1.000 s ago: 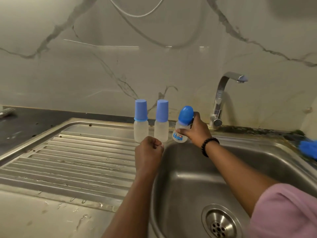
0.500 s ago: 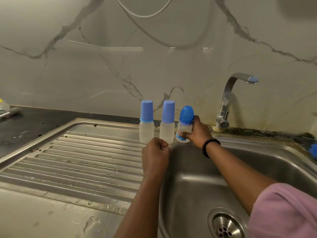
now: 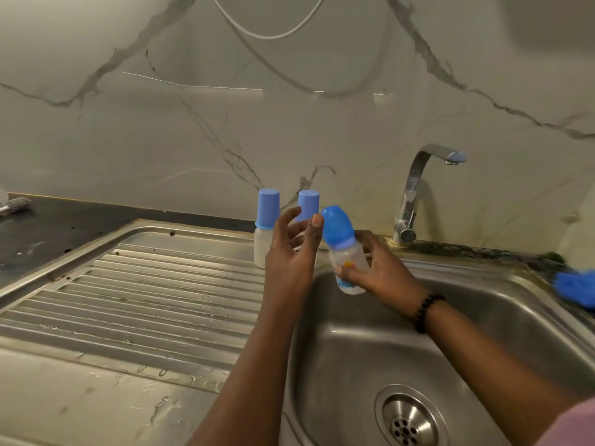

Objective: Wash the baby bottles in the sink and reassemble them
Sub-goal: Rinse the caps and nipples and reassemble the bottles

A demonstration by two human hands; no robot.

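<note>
A translucent plastic baby bottle with domed blue cap (image 3: 346, 252) is gripped, tilted over the stainless steel sink (image 3: 502, 320), by the right hand (image 3: 380, 268), apparently so its cap can be taken by the spread-fingered, empty left hand (image 3: 294, 249).

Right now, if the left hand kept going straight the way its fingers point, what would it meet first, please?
Probably the middle bottle standing just behind the left hand, whose open fingers point up and away toward the wall; depth is unclear.
</note>
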